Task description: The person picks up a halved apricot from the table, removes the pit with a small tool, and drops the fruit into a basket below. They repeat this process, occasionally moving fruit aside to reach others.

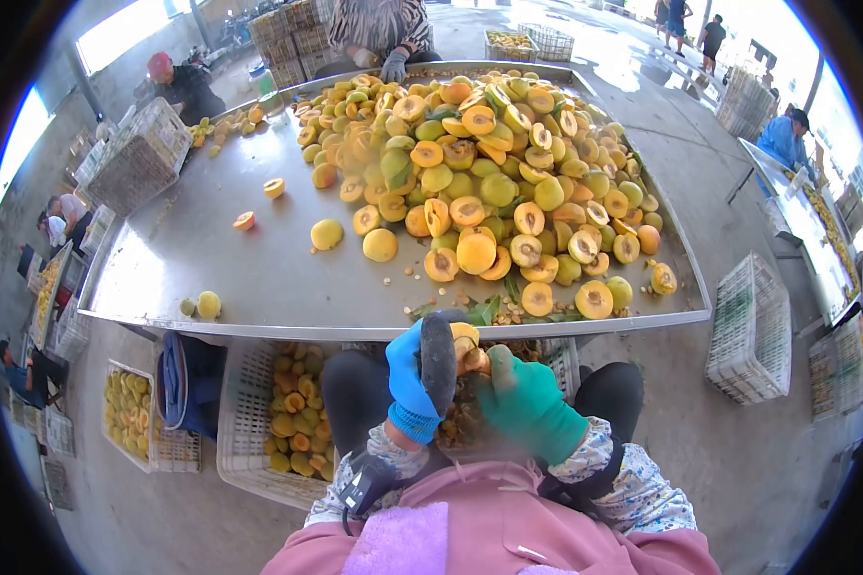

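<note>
Fruit (468, 347) between left hand (414, 379), right hand (527, 407)

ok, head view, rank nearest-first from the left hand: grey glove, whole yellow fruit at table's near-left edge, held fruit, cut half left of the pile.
1. Held fruit, against the left hand.
2. Whole yellow fruit, near-left edge of the table.
3. Cut half, mid-table, left of the pile.
4. Grey glove, a co-worker's, far end.

grey concrete floor (700, 172), long steel table (192, 259), white plastic crates (750, 331) around, bright daylight through openings (115, 38) top left.
</note>
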`<state>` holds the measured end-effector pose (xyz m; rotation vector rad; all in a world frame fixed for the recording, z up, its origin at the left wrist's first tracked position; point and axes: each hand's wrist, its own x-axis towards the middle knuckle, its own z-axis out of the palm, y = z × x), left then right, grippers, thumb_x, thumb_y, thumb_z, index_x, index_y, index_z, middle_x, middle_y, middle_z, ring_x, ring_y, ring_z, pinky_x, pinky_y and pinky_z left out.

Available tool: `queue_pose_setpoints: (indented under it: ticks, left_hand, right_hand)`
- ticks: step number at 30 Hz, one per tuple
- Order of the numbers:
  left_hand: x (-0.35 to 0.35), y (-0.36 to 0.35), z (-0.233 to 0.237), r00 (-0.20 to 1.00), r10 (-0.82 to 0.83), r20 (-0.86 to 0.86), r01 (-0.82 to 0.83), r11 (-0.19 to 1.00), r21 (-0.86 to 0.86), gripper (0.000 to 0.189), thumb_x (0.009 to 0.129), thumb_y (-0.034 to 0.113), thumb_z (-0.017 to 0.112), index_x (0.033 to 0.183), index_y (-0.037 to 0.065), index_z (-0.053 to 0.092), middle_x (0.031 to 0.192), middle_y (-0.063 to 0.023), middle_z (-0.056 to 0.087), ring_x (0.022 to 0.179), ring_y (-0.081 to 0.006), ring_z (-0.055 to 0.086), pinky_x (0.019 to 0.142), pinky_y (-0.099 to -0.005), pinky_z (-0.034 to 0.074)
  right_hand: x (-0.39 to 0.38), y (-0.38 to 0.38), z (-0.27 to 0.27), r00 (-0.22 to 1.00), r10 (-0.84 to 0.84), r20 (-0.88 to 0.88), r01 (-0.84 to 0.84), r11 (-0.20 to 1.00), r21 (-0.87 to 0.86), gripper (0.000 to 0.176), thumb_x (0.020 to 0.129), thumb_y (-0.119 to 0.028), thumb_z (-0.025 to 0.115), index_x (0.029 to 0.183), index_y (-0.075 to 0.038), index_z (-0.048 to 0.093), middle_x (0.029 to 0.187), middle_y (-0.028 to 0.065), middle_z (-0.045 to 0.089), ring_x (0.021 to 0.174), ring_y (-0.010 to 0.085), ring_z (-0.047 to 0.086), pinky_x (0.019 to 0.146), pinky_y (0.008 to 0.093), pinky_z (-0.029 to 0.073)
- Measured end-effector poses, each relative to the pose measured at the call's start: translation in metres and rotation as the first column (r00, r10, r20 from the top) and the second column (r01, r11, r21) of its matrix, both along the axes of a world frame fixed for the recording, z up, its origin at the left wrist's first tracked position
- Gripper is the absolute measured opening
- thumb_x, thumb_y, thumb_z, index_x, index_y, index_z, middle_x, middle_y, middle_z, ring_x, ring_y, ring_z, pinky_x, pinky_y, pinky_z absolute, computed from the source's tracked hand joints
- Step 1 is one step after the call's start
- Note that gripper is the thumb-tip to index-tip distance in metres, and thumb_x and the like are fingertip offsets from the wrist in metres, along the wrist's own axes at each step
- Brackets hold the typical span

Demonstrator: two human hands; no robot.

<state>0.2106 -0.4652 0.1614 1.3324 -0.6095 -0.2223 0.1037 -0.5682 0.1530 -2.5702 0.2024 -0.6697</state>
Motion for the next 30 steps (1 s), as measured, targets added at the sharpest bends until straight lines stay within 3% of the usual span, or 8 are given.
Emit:
queue_pose_setpoints:
  ticks: [7, 14, 16, 18, 22, 24, 28, 30]
  left_hand:
    - [0.016, 0.004, -0.002, 0.978, -0.115, 0.174, 0.071, 0.969, 0.238, 0.038, 0.102, 0.027, 0.047, 0.095, -0.004, 0.067, 0.078, -0.0062, 0.069, 0.070, -0.0113, 0.061, 0.065, -0.0259, 0.050]
    - [0.031, -0.008, -0.051, 0.970, -0.106, 0.217, 0.040, 0.956, 0.290, 0.035, 0.101, 0.028, 0.050, 0.094, -0.003, 0.066, 0.082, -0.0080, 0.067, 0.066, -0.0140, 0.061, 0.060, -0.0270, 0.049]
    - [0.028, -0.021, -0.071, 0.882, -0.181, -0.436, 0.185, 0.982, -0.033, 0.034, 0.101, 0.029, 0.050, 0.079, 0.005, 0.059, 0.066, -0.0022, 0.055, 0.052, -0.0141, 0.051, 0.046, -0.0285, 0.042]
    - [0.017, -0.035, -0.067, 0.933, -0.028, -0.358, 0.044, 0.998, 0.036, 0.042, 0.101, 0.035, 0.050, 0.071, 0.007, 0.056, 0.055, 0.0034, 0.046, 0.047, -0.0074, 0.044, 0.042, -0.0224, 0.031]
    - [0.019, -0.054, -0.080, 0.966, 0.008, -0.257, 0.027, 0.991, 0.132, 0.048, 0.101, 0.042, 0.045, 0.071, 0.006, 0.057, 0.058, 0.0014, 0.048, 0.050, -0.0083, 0.043, 0.046, -0.0238, 0.032]
    - [0.014, -0.061, -0.077, 0.962, -0.088, -0.257, 0.112, 0.991, 0.079, 0.048, 0.101, 0.042, 0.045, 0.072, 0.006, 0.057, 0.059, 0.0007, 0.049, 0.050, -0.0088, 0.043, 0.047, -0.0240, 0.033]
    - [0.006, -0.071, -0.076, 0.937, -0.208, -0.280, 0.219, 0.976, 0.006, 0.048, 0.101, 0.042, 0.045, 0.073, 0.005, 0.057, 0.059, -0.0006, 0.050, 0.051, -0.0097, 0.045, 0.048, -0.0245, 0.036]
    - [0.003, -0.072, -0.078, 0.920, -0.250, -0.303, 0.255, 0.967, -0.021, 0.048, 0.101, 0.042, 0.045, 0.073, 0.005, 0.058, 0.060, -0.0012, 0.051, 0.052, -0.0102, 0.046, 0.049, -0.0247, 0.037]
  right_hand:
    - [-0.002, 0.019, -0.020, 0.997, 0.061, -0.038, -0.026, 0.802, 0.596, 0.022, 0.094, -0.023, 0.059, 0.089, -0.004, 0.050, 0.065, 0.0206, 0.060, 0.058, 0.0405, 0.061, 0.047, 0.0478, 0.045]
    - [0.000, 0.012, -0.040, 0.962, -0.002, -0.274, 0.149, 0.842, 0.518, 0.022, 0.098, -0.029, 0.052, 0.097, -0.007, 0.055, 0.071, 0.0218, 0.061, 0.065, 0.0432, 0.061, 0.055, 0.0497, 0.044]
    - [0.000, 0.008, -0.052, 0.994, 0.016, -0.105, 0.027, 0.919, 0.394, 0.021, 0.097, -0.027, 0.052, 0.094, -0.006, 0.053, 0.070, 0.0247, 0.060, 0.069, 0.0473, 0.059, 0.058, 0.0534, 0.044]
    - [0.005, 0.007, -0.069, 0.992, -0.001, -0.129, 0.068, 0.851, 0.521, 0.023, 0.096, -0.025, 0.053, 0.091, -0.003, 0.055, 0.073, 0.0250, 0.060, 0.072, 0.0480, 0.058, 0.061, 0.0528, 0.044]
    - [-0.003, 0.002, -0.043, 0.964, 0.017, -0.265, 0.203, 0.595, 0.778, 0.038, 0.100, -0.030, 0.044, 0.098, 0.001, 0.065, 0.099, 0.0181, 0.068, 0.092, 0.0323, 0.064, 0.082, 0.0418, 0.048]
    - [-0.019, -0.010, -0.024, 0.947, 0.182, -0.264, 0.181, 0.375, 0.909, 0.045, 0.100, -0.047, 0.042, 0.110, -0.005, 0.054, 0.085, 0.0110, 0.059, 0.067, 0.0252, 0.060, 0.058, 0.0370, 0.050]
    - [-0.038, -0.021, -0.006, 0.974, 0.133, -0.181, 0.140, 0.273, 0.952, 0.045, 0.101, -0.040, 0.042, 0.087, -0.003, 0.064, 0.068, 0.0055, 0.058, 0.064, 0.0190, 0.060, 0.061, 0.0328, 0.048]
    - [-0.045, -0.032, 0.007, 0.901, 0.406, -0.153, 0.203, -0.083, 0.976, 0.044, 0.101, -0.046, 0.042, 0.082, -0.009, 0.058, 0.056, -0.0003, 0.044, 0.047, 0.0114, 0.046, 0.045, 0.0273, 0.038]
